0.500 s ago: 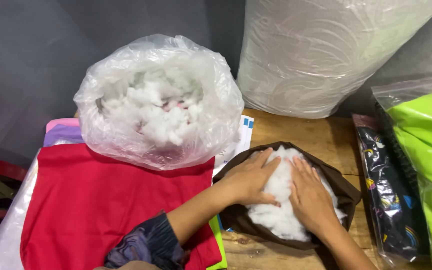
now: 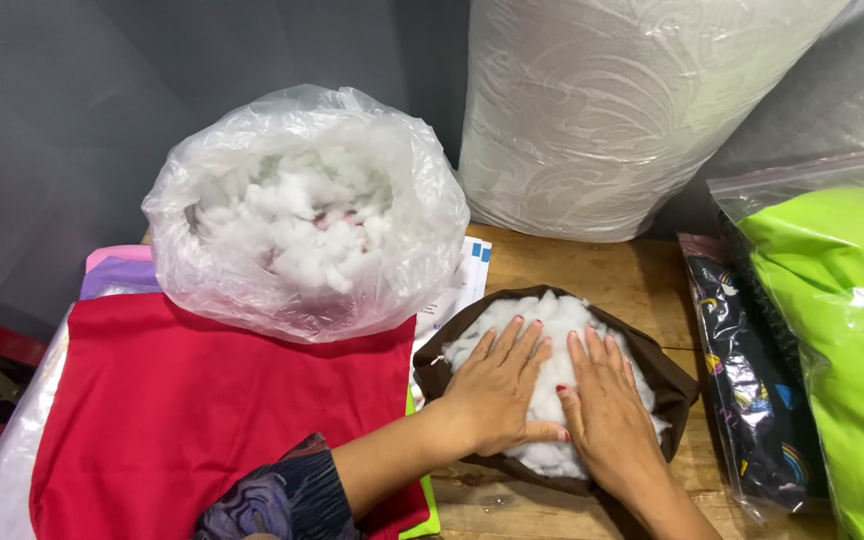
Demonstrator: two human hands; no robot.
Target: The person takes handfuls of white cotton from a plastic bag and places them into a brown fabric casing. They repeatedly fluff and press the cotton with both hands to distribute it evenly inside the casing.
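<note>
White stuffing (image 2: 552, 330) fills a brown fabric cover (image 2: 674, 385) on the wooden counter (image 2: 602, 275), just right of the red cloth (image 2: 202, 410). Left hand (image 2: 497, 385) and right hand (image 2: 607, 405) press flat on it, fingers (image 2: 517, 340) spread apart. Behind the red cloth stands a clear plastic bag (image 2: 302, 210) of stuffing.

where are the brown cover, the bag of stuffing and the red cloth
brown cover (image 2: 674, 378), head view, on its right rim beside the white filling
bag of stuffing (image 2: 202, 270), head view, on its clear plastic wall at the left
red cloth (image 2: 182, 410), head view, on the flat middle of the top sheet
</note>
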